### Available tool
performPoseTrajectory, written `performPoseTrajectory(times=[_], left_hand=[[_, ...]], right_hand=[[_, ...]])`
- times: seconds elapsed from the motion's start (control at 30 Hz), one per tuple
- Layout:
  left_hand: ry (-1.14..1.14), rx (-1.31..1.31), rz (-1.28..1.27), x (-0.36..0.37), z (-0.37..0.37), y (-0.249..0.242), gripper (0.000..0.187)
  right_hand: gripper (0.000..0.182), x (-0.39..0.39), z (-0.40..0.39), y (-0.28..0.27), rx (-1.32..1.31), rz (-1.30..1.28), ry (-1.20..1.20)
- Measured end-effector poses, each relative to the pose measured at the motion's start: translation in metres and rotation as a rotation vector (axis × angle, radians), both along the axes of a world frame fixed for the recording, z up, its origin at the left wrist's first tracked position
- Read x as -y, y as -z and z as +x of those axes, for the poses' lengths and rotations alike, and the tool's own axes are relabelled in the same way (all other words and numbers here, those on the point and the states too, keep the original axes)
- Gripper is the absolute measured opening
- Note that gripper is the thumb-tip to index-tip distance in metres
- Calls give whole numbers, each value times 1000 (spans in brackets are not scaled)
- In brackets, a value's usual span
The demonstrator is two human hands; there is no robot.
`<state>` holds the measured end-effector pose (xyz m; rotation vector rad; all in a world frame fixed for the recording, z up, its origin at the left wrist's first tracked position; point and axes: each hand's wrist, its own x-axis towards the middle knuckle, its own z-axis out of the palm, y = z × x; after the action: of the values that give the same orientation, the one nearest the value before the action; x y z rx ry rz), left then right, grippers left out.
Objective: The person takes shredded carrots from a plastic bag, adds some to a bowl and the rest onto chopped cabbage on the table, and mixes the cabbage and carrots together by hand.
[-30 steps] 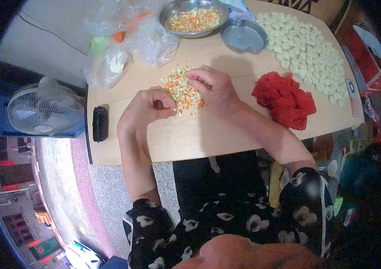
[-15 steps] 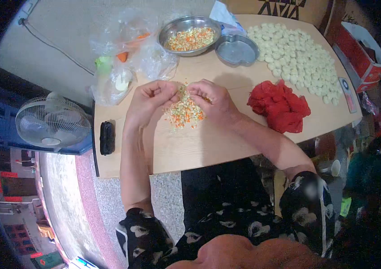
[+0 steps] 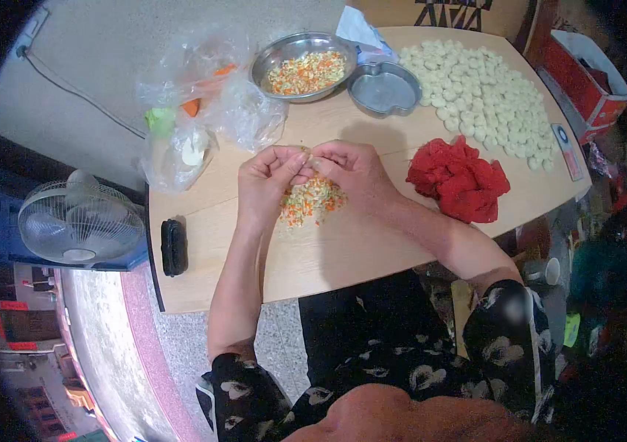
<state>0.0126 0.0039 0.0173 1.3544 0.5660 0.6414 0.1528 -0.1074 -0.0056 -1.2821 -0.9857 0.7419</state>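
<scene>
My left hand (image 3: 273, 175) and my right hand (image 3: 352, 168) meet fingertip to fingertip over the table. Thumbs and fingers are pinched together on both. A small pale bit shows at the touching tips, too small to name. Directly beneath lies a loose pile of finely chopped orange and pale green vegetables (image 3: 312, 206), partly covered by my hands. More of the same chopped mix fills a steel bowl (image 3: 306, 97) farther back. To the right of my right hand sits a crumpled red mesh cloth (image 3: 461, 180).
A lobed metal pan (image 3: 383, 90) stands beside the bowl. Many pale dough-like pieces (image 3: 475, 96) spread over the back right. Clear plastic bags (image 3: 251, 114) with vegetables are at back left. A black case (image 3: 174, 247) lies near the left edge, beside a fan (image 3: 81, 221).
My hands have come together, the left moving right, so their fingertips now touch. The whole view has shifted slightly.
</scene>
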Motion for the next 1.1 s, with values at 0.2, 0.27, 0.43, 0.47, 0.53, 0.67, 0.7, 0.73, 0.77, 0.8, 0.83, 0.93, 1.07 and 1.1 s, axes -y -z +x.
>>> performPoseTrajectory(times=[0.2, 0.27, 0.43, 0.47, 0.53, 0.67, 0.7, 0.73, 0.77, 0.8, 0.83, 0.93, 1.07, 1.1], left_hand=[[2, -8, 45, 7, -6, -6, 19], [-16, -29, 111, 7, -8, -4, 19], [-42, -22, 169, 12, -5, -1, 19], [-47, -28, 169, 13, -5, -3, 19], [-59, -41, 171, 16, -5, -7, 18], [-34, -35, 132, 12, -7, -5, 14], [-28, -30, 143, 12, -8, -4, 14], [-20, -26, 155, 12, -8, -3, 13], [-18, -31, 159, 11, -8, -1, 12], [-18, -38, 161, 9, -8, 0, 12], [-18, -45, 164, 8, -8, 1, 11], [-7, -75, 132, 10, -10, -4, 9], [14, -42, 206, 10, -11, -4, 6], [20, -39, 210, 11, -11, -6, 6]], right_hand=[[17, -1, 5, 6, -20, 22, -3], [16, -2, 5, 8, 7, 32, -4], [15, 1, 4, 2, -45, 51, -2], [15, 1, 5, 4, -55, 37, -7], [15, 1, 8, 7, -75, 9, -21], [15, 2, 9, 3, -88, 23, -67], [15, 4, 10, 1, -104, 9, -92], [15, 5, 11, -1, -121, -6, -116], [15, 6, 10, -3, -130, -20, -115], [15, 7, 9, -5, -141, -36, -116], [16, 7, 8, -5, -153, -52, -118], [18, 5, 9, -2, -160, -48, -122], [20, 7, 8, -7, -208, -48, -157], [20, 7, 8, -5, -206, -53, -150]])
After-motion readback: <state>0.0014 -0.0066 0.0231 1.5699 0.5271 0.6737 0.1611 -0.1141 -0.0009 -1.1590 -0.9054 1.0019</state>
